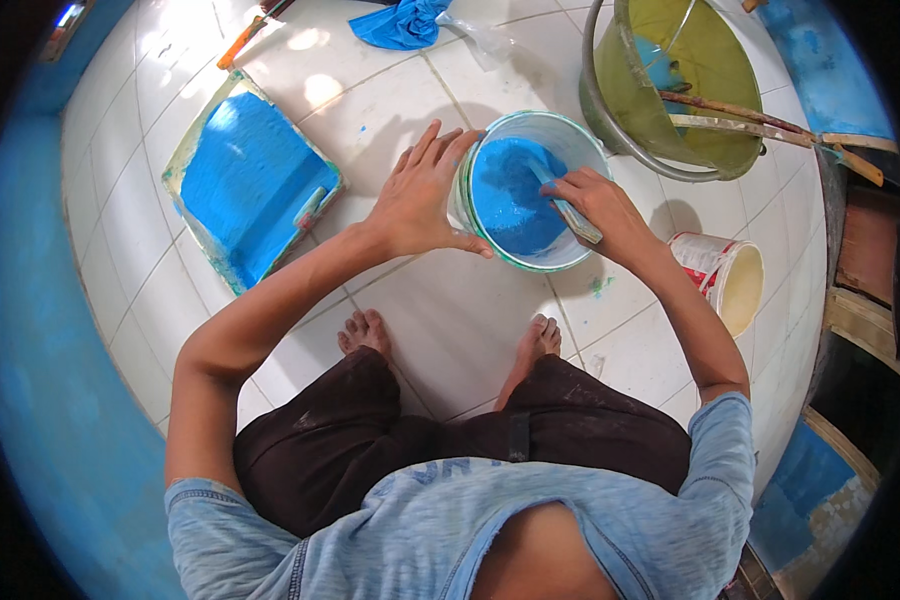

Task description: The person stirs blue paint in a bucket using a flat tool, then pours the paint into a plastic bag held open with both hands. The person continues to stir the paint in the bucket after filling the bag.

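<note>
A white bucket with a green-stained rim stands on the floor in front of me, holding blue paint. My right hand is closed around a flat, paint-smeared stick, whose far end reaches into the paint. On the bucket's left side rests my left hand, fingers stretched and spread, with the thumb near the rim. Left of it lies a paint tray coated in blue, with a small paint-covered tool at its right edge, possibly a roller.
A large olive tub with sticks across it stands at the far right. Nearer is a small white-and-red pail, tipped on its side. A blue plastic bag lies at the back. My feet are on the tiles; a blue wall runs along the left.
</note>
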Demonstrator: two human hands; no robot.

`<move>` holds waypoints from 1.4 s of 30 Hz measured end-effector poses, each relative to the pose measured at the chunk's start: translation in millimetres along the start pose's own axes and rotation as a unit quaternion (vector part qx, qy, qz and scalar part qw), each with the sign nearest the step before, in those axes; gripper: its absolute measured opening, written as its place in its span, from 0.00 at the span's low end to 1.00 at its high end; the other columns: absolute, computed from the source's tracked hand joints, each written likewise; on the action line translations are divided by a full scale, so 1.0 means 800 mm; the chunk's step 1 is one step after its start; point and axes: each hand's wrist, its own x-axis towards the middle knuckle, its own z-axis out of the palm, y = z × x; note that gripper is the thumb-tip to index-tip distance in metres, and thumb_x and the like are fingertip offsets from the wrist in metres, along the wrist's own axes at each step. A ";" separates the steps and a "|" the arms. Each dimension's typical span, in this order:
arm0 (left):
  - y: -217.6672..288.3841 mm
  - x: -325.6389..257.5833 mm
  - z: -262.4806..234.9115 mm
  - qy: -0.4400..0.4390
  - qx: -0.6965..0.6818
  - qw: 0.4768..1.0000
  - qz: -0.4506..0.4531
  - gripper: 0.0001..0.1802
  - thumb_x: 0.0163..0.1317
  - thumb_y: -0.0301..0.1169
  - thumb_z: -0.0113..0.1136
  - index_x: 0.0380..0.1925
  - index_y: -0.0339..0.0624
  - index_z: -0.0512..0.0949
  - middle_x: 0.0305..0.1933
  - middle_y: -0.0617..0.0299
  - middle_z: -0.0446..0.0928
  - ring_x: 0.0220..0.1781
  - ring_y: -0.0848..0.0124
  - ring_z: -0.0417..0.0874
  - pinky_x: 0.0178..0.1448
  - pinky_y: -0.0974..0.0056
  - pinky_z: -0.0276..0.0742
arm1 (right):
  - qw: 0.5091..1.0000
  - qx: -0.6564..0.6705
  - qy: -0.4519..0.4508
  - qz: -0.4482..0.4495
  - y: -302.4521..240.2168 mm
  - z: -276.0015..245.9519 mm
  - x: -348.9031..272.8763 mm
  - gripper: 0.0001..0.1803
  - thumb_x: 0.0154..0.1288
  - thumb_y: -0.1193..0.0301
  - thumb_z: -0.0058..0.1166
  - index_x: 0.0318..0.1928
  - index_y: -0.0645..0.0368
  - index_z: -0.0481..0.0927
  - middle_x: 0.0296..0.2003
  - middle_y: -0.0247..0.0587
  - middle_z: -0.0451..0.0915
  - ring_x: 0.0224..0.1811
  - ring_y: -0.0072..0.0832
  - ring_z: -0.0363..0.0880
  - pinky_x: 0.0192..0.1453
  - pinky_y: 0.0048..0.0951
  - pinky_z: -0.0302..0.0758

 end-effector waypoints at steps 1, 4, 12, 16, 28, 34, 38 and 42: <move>0.002 0.000 -0.001 -0.002 0.002 1.000 -0.002 0.70 0.28 0.62 0.78 0.69 0.42 0.52 0.73 0.50 0.55 0.78 0.44 0.44 0.77 0.44 0.47 | 1.000 -0.004 -0.012 0.015 -0.005 -0.005 -0.001 0.18 0.53 0.78 0.60 0.46 0.58 0.79 0.41 0.46 0.81 0.45 0.44 0.78 0.48 0.39 0.76; 0.004 0.001 -0.001 -0.004 0.002 1.000 0.001 0.70 0.28 0.62 0.78 0.69 0.42 0.52 0.73 0.50 0.55 0.78 0.44 0.44 0.77 0.44 0.48 | 0.998 0.055 0.006 0.035 -0.009 -0.004 -0.013 0.14 0.55 0.76 0.61 0.44 0.59 0.79 0.38 0.47 0.81 0.44 0.45 0.79 0.48 0.40 0.75; 0.001 0.001 0.001 0.007 -0.003 1.000 0.005 0.69 0.28 0.60 0.79 0.69 0.42 0.52 0.72 0.51 0.55 0.78 0.44 0.44 0.77 0.45 0.48 | 0.954 0.294 -0.014 0.055 -0.033 0.004 -0.020 0.11 0.60 0.73 0.58 0.44 0.60 0.80 0.35 0.47 0.83 0.40 0.47 0.81 0.48 0.40 0.75; 0.001 0.002 0.001 0.002 0.003 1.000 0.001 0.69 0.28 0.59 0.79 0.69 0.43 0.52 0.73 0.51 0.55 0.78 0.44 0.44 0.77 0.45 0.48 | 0.964 0.265 0.028 -0.009 -0.035 0.021 -0.010 0.12 0.59 0.74 0.59 0.45 0.58 0.80 0.38 0.46 0.82 0.43 0.45 0.80 0.50 0.39 0.75; 0.001 0.000 -0.001 -0.001 -0.001 1.000 0.000 0.70 0.27 0.61 0.78 0.69 0.43 0.52 0.73 0.51 0.55 0.77 0.44 0.45 0.77 0.44 0.49 | 0.998 0.013 -0.043 0.043 -0.020 -0.009 -0.017 0.16 0.57 0.78 0.59 0.48 0.56 0.79 0.36 0.44 0.81 0.42 0.44 0.79 0.49 0.41 0.75; 0.001 -0.005 0.003 0.002 -0.004 1.000 0.003 0.70 0.28 0.61 0.78 0.69 0.43 0.52 0.73 0.51 0.55 0.77 0.44 0.45 0.77 0.45 0.49 | 0.961 0.274 -0.034 0.016 -0.034 0.011 -0.014 0.13 0.59 0.75 0.59 0.46 0.57 0.80 0.38 0.43 0.80 0.45 0.44 0.78 0.49 0.41 0.74; 0.004 -0.005 0.002 -0.005 -0.002 1.000 -0.002 0.69 0.28 0.61 0.78 0.69 0.43 0.53 0.73 0.51 0.55 0.77 0.45 0.45 0.77 0.45 0.49 | 0.986 0.162 0.014 -0.045 -0.030 0.023 0.002 0.16 0.57 0.75 0.61 0.47 0.56 0.80 0.39 0.43 0.79 0.48 0.42 0.77 0.50 0.40 0.74; 0.004 -0.001 -0.002 -0.009 0.004 1.000 -0.005 0.69 0.28 0.60 0.78 0.69 0.44 0.52 0.73 0.51 0.55 0.78 0.45 0.44 0.77 0.45 0.49 | 1.000 -0.004 -0.008 0.013 -0.017 0.010 0.005 0.17 0.54 0.77 0.61 0.47 0.55 0.79 0.39 0.43 0.78 0.49 0.42 0.76 0.51 0.40 0.74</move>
